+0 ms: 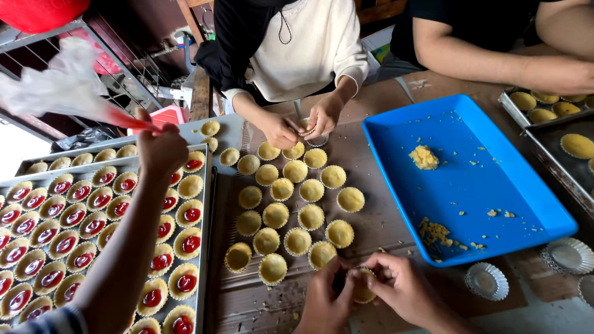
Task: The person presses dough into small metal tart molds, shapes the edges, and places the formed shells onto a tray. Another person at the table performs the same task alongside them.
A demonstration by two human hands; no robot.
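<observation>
Both hands, left hand (325, 303) and right hand (399, 287), close around a soft, crumbly dough tart shell (362, 292) at lower centre of the frame above the table (260, 306), likely best pinched lightly by its fluted rim.

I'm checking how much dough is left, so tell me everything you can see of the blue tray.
The blue tray is a shallow, rectangular, plastic-looking tray with a raised rim, lying angled on the brown table. It holds one small yellow dough lump, scattered crumbs and a crumb patch near its front corner. No hand touches it.
</observation>
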